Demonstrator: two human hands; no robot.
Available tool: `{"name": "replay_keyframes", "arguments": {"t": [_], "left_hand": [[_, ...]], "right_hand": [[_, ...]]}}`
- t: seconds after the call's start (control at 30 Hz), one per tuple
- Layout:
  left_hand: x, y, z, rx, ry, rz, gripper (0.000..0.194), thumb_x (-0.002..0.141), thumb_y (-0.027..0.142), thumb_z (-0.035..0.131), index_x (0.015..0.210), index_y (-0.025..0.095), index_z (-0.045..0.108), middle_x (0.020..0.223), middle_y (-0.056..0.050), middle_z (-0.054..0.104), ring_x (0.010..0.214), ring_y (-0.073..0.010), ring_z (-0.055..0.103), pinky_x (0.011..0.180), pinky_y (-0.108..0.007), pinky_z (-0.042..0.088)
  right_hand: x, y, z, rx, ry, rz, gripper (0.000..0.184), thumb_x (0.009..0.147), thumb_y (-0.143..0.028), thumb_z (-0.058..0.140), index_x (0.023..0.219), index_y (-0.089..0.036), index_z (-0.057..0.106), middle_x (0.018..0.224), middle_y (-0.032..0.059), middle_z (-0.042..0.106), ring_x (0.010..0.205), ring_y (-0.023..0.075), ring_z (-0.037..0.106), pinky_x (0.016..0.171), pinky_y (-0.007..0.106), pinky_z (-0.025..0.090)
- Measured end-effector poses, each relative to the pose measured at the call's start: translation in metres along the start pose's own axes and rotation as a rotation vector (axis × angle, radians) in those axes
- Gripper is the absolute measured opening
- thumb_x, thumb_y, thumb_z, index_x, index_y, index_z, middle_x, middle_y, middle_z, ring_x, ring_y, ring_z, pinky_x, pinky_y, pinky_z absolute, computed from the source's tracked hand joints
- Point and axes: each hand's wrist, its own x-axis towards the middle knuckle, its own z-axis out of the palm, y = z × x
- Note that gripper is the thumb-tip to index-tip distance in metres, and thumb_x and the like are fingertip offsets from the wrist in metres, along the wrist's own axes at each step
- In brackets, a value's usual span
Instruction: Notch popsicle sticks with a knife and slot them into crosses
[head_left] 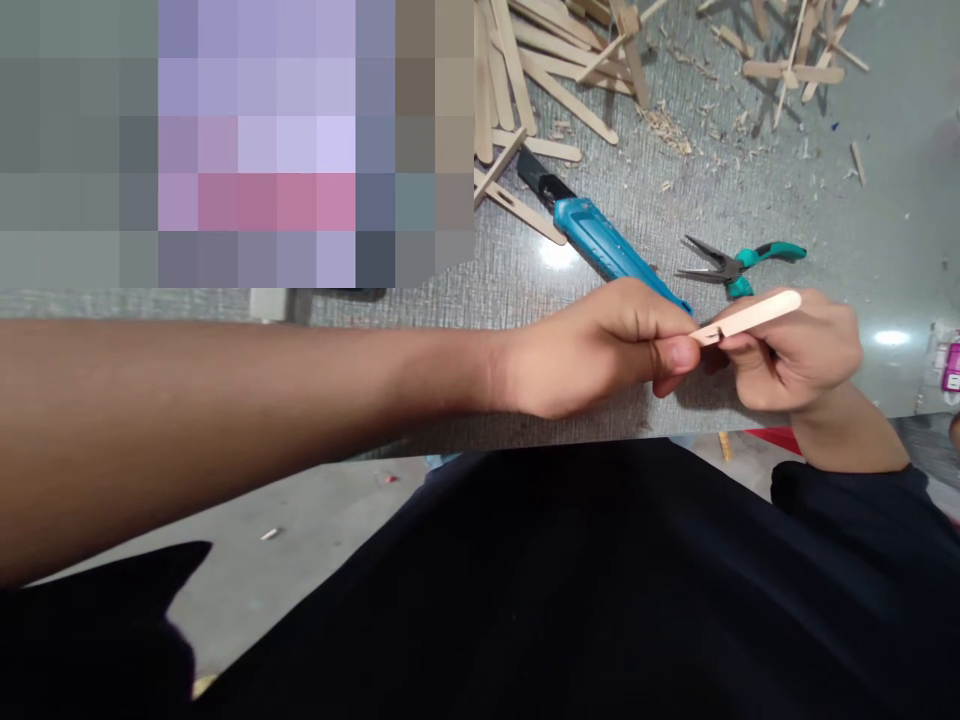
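My left hand [607, 345] is closed, pinching one end of a wooden craft stick [757, 315] between thumb and fingers. The stick slants up to the right and has a small slot cut near my left thumb. My right hand [806, 350] is curled shut behind and below the stick, its thumb beside the slot. A small dark tip shows at the slot; what the right fingers grip is mostly hidden. Just beyond my left hand lies a blue utility knife [611, 240]. Needle-nose pliers [739, 262] with green handles rest open beyond my right hand.
Loose craft sticks [555, 60] are piled at the back of the grey table [720, 190]. Joined stick pieces [795, 72] stand at the back right. Wood shavings [667, 130] are scattered about. A purple-and-white item [951, 365] sits at the right edge. The upper left is pixelated.
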Motion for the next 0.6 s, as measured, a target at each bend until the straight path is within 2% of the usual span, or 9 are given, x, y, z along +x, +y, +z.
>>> {"name": "replay_keyframes", "arguments": {"t": [0.13, 0.27, 0.4, 0.6], "left_hand": [[-0.001, 0.007, 0.0, 0.026, 0.005, -0.003, 0.07, 0.108, 0.074, 0.073, 0.062, 0.022, 0.061, 0.055, 0.0, 0.054, 0.061, -0.0157, 0.054, 0.058, -0.03, 0.043], [-0.002, 0.012, -0.002, 0.082, 0.03, -0.006, 0.072, 0.109, 0.078, 0.068, 0.064, 0.022, 0.063, 0.056, -0.001, 0.057, 0.059, -0.0149, 0.053, 0.057, -0.03, 0.043], [-0.003, 0.007, -0.002, 0.088, 0.039, 0.016, 0.07, 0.11, 0.075, 0.07, 0.066, 0.021, 0.067, 0.057, -0.001, 0.06, 0.061, -0.0146, 0.057, 0.06, -0.028, 0.046], [-0.003, 0.006, 0.002, 0.058, 0.037, 0.03, 0.068, 0.111, 0.07, 0.072, 0.066, 0.019, 0.068, 0.058, 0.0, 0.06, 0.064, -0.0132, 0.059, 0.064, -0.024, 0.048]], "right_hand": [[0.0, 0.015, -0.008, 0.026, -0.008, -0.073, 0.023, 0.117, -0.031, 0.064, 0.097, -0.027, 0.074, 0.071, -0.0054, 0.079, 0.052, 0.0119, 0.067, 0.05, 0.027, 0.051], [-0.003, 0.027, -0.008, 0.007, 0.157, 0.01, 0.024, 0.115, -0.037, 0.07, 0.094, -0.027, 0.078, 0.059, -0.0074, 0.07, 0.046, 0.0115, 0.063, 0.048, 0.026, 0.05], [-0.004, 0.022, 0.002, 0.026, 0.107, -0.011, 0.029, 0.118, -0.037, 0.065, 0.094, -0.028, 0.078, 0.065, -0.0048, 0.074, 0.048, 0.0127, 0.065, 0.047, 0.029, 0.05], [-0.001, 0.01, 0.012, 0.1, 0.135, -0.031, 0.017, 0.116, -0.027, 0.066, 0.104, -0.028, 0.078, 0.072, -0.006, 0.078, 0.054, 0.0124, 0.069, 0.049, 0.028, 0.048]]}}
